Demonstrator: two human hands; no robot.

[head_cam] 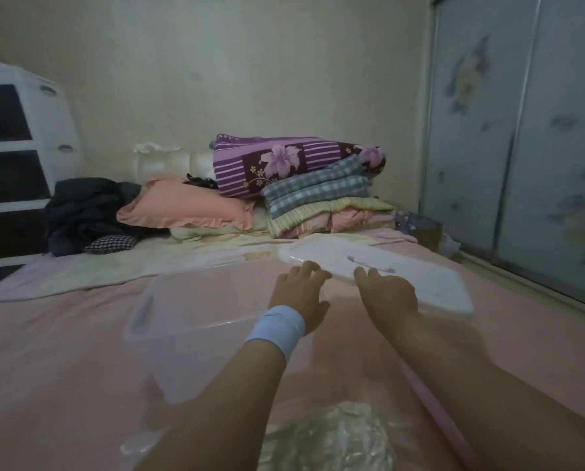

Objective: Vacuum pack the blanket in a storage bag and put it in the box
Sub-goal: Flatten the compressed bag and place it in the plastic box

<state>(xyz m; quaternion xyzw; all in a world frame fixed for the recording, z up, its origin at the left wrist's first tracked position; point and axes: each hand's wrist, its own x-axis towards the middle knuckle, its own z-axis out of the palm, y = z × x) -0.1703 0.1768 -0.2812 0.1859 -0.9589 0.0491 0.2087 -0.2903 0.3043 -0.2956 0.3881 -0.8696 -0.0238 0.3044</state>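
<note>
A clear plastic storage box stands open on the pink bed sheet, just left of my arms. Its white lid lies flat on the bed to the right of the box. My left hand, with a pale blue wristband, reaches the lid's near left edge, fingers stretched and thumb spread apart from it. My right hand rests its straight fingers on the lid's near edge; its thumb is hidden. A crinkled clear plastic bag lies at the bottom between my forearms. Folded blankets are stacked at the head of the bed.
A pink pillow and dark clothes lie at the back left. A white drawer unit stands left of the bed. Sliding wardrobe doors run along the right side.
</note>
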